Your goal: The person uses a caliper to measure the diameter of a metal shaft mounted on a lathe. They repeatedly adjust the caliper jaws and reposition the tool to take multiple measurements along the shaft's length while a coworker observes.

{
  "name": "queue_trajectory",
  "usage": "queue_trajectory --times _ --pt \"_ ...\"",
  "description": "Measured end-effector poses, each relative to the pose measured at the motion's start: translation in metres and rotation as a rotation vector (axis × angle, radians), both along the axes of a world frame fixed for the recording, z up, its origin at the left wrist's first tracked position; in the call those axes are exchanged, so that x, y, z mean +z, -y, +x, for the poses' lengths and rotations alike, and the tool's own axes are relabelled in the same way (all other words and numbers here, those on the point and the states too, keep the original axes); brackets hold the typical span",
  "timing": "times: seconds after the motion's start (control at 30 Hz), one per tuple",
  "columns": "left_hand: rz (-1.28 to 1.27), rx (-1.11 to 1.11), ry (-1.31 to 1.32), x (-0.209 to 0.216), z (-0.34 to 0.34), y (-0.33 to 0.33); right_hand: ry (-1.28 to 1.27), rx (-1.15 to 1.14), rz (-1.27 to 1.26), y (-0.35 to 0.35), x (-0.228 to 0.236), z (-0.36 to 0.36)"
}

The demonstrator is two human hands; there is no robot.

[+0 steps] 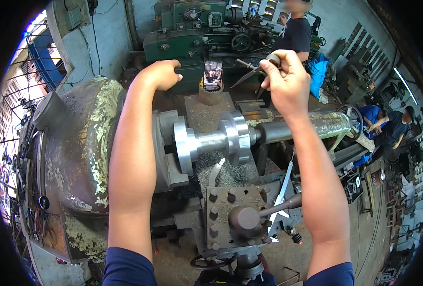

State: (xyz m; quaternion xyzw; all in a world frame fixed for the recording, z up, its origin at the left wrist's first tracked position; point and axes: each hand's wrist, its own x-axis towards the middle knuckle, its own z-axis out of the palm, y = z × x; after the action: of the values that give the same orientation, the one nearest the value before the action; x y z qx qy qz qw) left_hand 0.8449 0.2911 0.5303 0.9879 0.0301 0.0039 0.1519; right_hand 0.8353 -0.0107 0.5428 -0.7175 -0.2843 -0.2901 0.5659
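Observation:
My right hand [287, 86] is raised over the far side of the lathe, pinching a dark spring caliper [248, 76] by its rounded top. The caliper's pointed legs hang down to the left. Beyond the chuck [163, 150], my left hand [161, 75] reaches out with thumb and index finger apart and nothing visible between them. A phone [213, 75] stands upright in a round holder [210, 96] to the right of that hand. Beneath my arms, a shiny flanged steel shaft [212, 142] sits between the chuck and the tailstock centre [254, 135].
A square tool post [235, 233] with a clamp lever [280, 205] stands in front, its cutting tool [216, 172] near the shaft. A vernier caliper [283, 188] lies right of it. Behind is a green machine [183, 45]; a person [295, 35] stands nearby, others work far right.

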Motion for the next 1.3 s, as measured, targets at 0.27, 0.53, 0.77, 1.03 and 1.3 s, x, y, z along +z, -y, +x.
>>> queue_trajectory --times 0.27,0.53,0.77,1.03,1.3 --pt "-0.154 0.021 -0.034 0.010 -0.030 -0.013 -0.079 0.161 0.061 0.001 -0.004 0.001" --pt "-0.048 -0.081 0.162 -0.001 -0.017 -0.029 -0.183 0.474 0.086 -0.015 -0.006 -0.012" --pt "-0.203 -0.045 0.048 -0.007 -0.008 -0.030 -0.271 0.482 0.078 -0.018 -0.012 -0.011" --pt "-0.237 -0.043 0.164 -0.007 -0.013 -0.035 -0.206 0.452 0.076 -0.017 -0.006 -0.020" --pt "-0.029 -0.083 0.172 -0.001 -0.021 -0.029 -0.265 0.457 0.053 -0.019 -0.009 -0.021"
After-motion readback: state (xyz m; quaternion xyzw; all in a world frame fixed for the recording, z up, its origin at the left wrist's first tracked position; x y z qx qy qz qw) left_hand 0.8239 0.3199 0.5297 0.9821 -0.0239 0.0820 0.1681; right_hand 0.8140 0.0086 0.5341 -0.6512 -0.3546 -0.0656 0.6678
